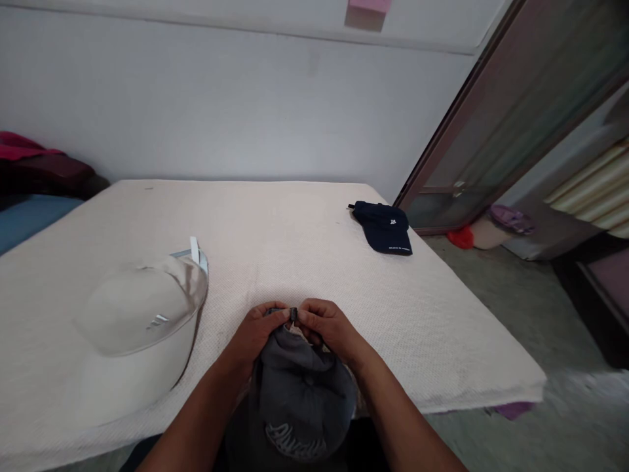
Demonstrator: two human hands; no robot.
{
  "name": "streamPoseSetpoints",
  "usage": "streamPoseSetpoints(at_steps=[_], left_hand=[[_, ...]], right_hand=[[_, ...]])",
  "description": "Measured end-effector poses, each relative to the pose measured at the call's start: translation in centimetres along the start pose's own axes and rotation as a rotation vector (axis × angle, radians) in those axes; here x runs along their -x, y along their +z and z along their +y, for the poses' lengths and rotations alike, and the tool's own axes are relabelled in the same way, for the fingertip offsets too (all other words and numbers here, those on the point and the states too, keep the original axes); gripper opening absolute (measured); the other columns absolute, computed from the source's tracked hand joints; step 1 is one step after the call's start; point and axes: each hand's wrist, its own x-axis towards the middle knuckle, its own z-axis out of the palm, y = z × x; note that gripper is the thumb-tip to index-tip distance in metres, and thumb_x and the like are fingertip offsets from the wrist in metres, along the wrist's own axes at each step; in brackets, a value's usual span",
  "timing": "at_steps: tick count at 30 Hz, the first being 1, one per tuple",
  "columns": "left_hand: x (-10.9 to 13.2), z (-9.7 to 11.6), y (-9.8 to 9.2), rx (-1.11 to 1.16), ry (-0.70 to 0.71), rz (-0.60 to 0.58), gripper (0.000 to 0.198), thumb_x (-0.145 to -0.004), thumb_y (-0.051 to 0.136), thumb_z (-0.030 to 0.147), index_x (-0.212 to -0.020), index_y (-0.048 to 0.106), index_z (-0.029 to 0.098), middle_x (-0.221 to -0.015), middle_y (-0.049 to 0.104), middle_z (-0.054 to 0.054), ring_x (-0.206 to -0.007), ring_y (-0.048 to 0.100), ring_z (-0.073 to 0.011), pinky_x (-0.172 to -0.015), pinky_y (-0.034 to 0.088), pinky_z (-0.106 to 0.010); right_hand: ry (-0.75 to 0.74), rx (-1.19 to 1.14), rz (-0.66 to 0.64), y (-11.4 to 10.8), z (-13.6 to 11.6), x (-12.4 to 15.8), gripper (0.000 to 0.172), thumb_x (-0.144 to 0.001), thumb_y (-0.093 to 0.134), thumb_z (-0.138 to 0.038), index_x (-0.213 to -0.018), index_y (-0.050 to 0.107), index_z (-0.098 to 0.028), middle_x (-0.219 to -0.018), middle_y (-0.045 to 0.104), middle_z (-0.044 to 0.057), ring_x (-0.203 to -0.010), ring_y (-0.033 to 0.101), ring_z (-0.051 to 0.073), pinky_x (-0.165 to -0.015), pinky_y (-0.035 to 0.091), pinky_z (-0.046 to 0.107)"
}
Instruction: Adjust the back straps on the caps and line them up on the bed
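Observation:
A dark grey baseball cap (pixel 307 396) with pale script lettering is held at the near edge of the bed, its back strap turned away from me. My left hand (pixel 260 328) pinches one side of the strap. On the other side, my right hand (pixel 329 324) grips the strap with thumb and fingers. Between the two thumbs shows a small dark buckle (pixel 293 314). Whether the strap is fastened cannot be made out. To the left lies a cream cap (pixel 132 311) with a small striped logo and a raised white strap end.
A navy cap (pixel 383 226) rests at the far right of the bed (pixel 275 229), which has a pale textured cover. A white wall (pixel 236 105) stands behind. At right are a sliding door (pixel 462 131) and grey floor (pixel 472 295). Dark and pink items (pixel 39 157) sit far left.

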Motion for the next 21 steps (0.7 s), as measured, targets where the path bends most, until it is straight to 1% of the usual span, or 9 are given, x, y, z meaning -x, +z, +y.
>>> streamPoseSetpoints(at_steps=[3,6,9,11,13,16,21], left_hand=[[0.16,0.3,0.16,-0.063,0.013,-0.001,0.019,-0.064,0.074,0.027,-0.064,0.06,0.015,-0.052,0.056,0.005,-0.043,0.047,-0.006,-0.042,0.035,-0.017],[0.19,0.28,0.2,-0.086,0.022,-0.011,0.019,-0.065,0.072,0.028,-0.06,0.058,0.015,-0.049,0.053,0.006,-0.041,0.044,-0.0056,-0.041,0.032,-0.017],[0.1,0.0,0.1,-0.064,0.024,-0.043,0.018,-0.067,0.071,0.028,-0.063,0.06,0.015,-0.053,0.057,0.004,-0.043,0.047,-0.0065,-0.044,0.034,-0.017],[0.02,-0.2,0.05,-0.046,0.016,-0.045,0.015,-0.067,0.071,0.027,-0.066,0.062,0.016,-0.055,0.06,0.003,-0.046,0.051,-0.008,-0.046,0.037,-0.018],[-0.04,-0.32,0.06,-0.04,0.003,-0.04,0.013,-0.067,0.071,0.026,-0.067,0.062,0.016,-0.056,0.062,0.003,-0.047,0.053,-0.0092,-0.047,0.039,-0.019],[-0.08,-0.36,0.2,-0.051,-0.011,-0.029,0.013,-0.067,0.07,0.025,-0.066,0.062,0.016,-0.056,0.063,0.002,-0.048,0.054,-0.0099,-0.048,0.04,-0.02],[-0.01,-0.41,0.31,-0.064,-0.022,-0.009,0.012,-0.067,0.07,0.024,-0.066,0.061,0.015,-0.055,0.061,0.002,-0.046,0.052,-0.0091,-0.046,0.038,-0.019]], right_hand=[[-0.006,0.022,0.009,-0.06,-0.14,-0.04,0.031,-0.08,0.06,-0.043,-0.068,0.054,-0.016,-0.054,0.048,-0.005,-0.043,0.036,0.005,-0.042,0.025,0.02],[-0.002,-0.014,-0.01,0.11,-0.25,-0.1,0.027,-0.081,0.059,-0.043,-0.074,0.053,-0.017,-0.056,0.048,-0.005,-0.042,0.035,0.005,-0.042,0.025,0.019],[-0.013,-0.052,-0.037,0.37,-0.26,-0.1,0.024,-0.084,0.056,-0.042,-0.089,0.055,-0.019,-0.058,0.05,-0.005,-0.041,0.033,0.005,-0.04,0.023,0.019],[-0.025,-0.049,-0.037,0.49,-0.22,-0.07,0.027,-0.085,0.053,-0.042,-0.101,0.055,-0.02,-0.061,0.053,-0.005,-0.042,0.036,0.006,-0.04,0.024,0.019],[-0.036,-0.036,-0.033,0.52,-0.16,-0.04,0.029,-0.085,0.054,-0.041,-0.106,0.055,-0.022,-0.065,0.054,-0.004,-0.044,0.038,0.006,-0.041,0.026,0.019],[-0.064,-0.012,-0.037,0.36,-0.1,-0.01,0.022,-0.084,0.057,-0.037,-0.1,0.058,-0.021,-0.066,0.054,-0.004,-0.045,0.039,0.005,-0.043,0.027,0.019],[-0.091,0.033,-0.054,-0.21,-0.32,0.15,0.012,-0.08,0.061,-0.028,-0.089,0.06,-0.02,-0.071,0.058,-0.002,-0.05,0.04,0.006,-0.047,0.03,0.02]])
